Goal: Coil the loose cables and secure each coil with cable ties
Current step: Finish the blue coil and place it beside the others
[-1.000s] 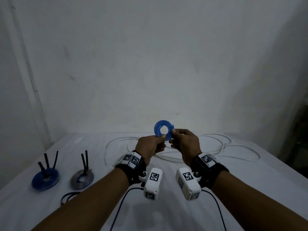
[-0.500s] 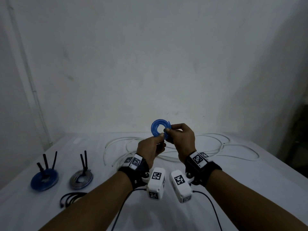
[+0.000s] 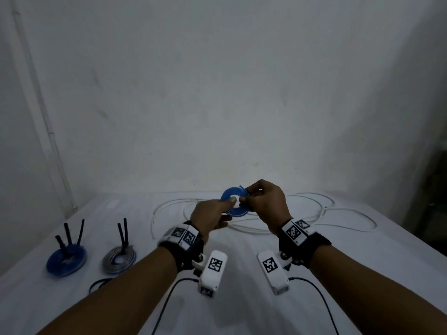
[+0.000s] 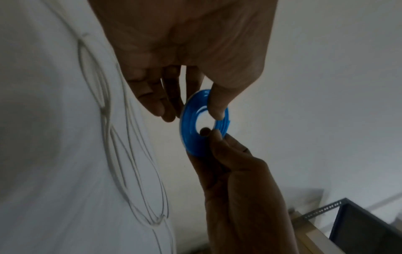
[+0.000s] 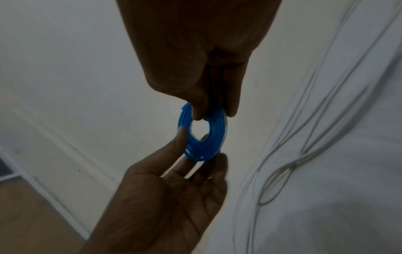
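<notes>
Head view: blue coil (image 3: pixel 233 202) held in the air between left hand (image 3: pixel 210 218) and right hand (image 3: pixel 265 204), above the table (image 3: pixel 362 274). Left thumb on the coil's near face, right fingers pinching its right rim. Loose white cable (image 3: pixel 314 213) on the table just beyond both hands. Well to the left of the left hand, a tied blue coil (image 3: pixel 65 261) and a tied grey coil (image 3: pixel 119 258), black tie tails standing up.

Left wrist view: left hand (image 4: pixel 185 51) pinching the coil (image 4: pixel 203 123), thumb on the face at the hole's edge, fingers behind. Right fingertips (image 4: pixel 215 135) gripping the opposite side.

Right wrist view: right hand (image 5: pixel 195 51) pinching the top of the coil (image 5: pixel 202 135); left hand (image 5: pixel 169 189) cradling the bottom.

Probably light and springy, liable to unwind if released. Best held across all turns, face to face, leaving one stretch of rim free for a tie.
</notes>
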